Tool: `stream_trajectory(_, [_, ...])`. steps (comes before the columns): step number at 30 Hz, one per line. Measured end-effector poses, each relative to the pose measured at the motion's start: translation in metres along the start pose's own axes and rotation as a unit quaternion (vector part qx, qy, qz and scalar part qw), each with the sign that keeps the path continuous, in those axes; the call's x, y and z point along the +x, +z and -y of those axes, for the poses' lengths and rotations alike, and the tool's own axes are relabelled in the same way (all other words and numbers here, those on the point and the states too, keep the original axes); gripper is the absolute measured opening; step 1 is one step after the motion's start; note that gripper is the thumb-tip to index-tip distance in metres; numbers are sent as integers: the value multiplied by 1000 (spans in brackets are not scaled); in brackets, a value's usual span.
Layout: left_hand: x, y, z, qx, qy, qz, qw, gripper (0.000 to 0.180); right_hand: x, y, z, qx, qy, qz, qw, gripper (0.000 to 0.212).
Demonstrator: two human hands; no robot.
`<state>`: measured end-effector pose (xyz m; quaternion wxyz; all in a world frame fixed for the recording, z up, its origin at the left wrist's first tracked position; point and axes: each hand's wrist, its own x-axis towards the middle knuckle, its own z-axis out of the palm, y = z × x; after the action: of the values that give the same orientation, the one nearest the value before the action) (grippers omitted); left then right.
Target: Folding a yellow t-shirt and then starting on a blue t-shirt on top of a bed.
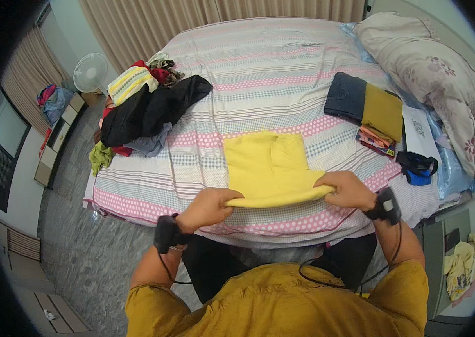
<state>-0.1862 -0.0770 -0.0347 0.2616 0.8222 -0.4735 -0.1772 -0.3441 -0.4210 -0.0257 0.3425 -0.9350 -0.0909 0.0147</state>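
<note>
A yellow garment (268, 163) lies partly folded on the bed in front of me; its exact kind does not show. My left hand (210, 206) pinches the left corner of its near edge. At the right corner, my right hand (348, 191) grips the same edge between thumb and fingers. Between the hands the near edge is lifted a little and curled over, while the far part rests flat on the striped, dotted sheet (260, 73). Both wrists wear black devices with cables.
A heap of loose clothes, with a black garment (153, 106) on top, lies at the left. At the right are folded dark blue (345, 96) and mustard (382, 111) clothes, a white sheet of paper (419, 130) and a bunched floral quilt (423, 62). A white fan (90, 73) stands beyond the left side.
</note>
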Motion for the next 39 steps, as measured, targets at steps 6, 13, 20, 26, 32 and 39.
stream_trajectory(6, [58, -20, 46, -208, -43, -147, 966, 35, 62, -20, -46, 156, 50, -183, 969, 35])
stream_trajectory(13, [138, 28, 111, -108, -109, -362, 920, 37, 135, 18, -106, 135, 116, -315, 932, 35])
stream_trajectory(20, [143, 36, 73, 81, -125, -406, 902, 45, 141, 29, -101, -63, 138, -347, 926, 40])
stream_trajectory(26, [165, 65, 27, 79, 33, -303, 949, 51, 180, 64, -13, -90, -45, -182, 978, 50])
stream_trajectory(32, [165, 94, 53, 169, -20, -230, 958, 59, 179, 106, -50, -248, -18, -186, 951, 64])
stream_trajectory(39, [159, 85, 67, 176, -66, -271, 944, 58, 176, 83, -72, -274, 95, -179, 940, 75])
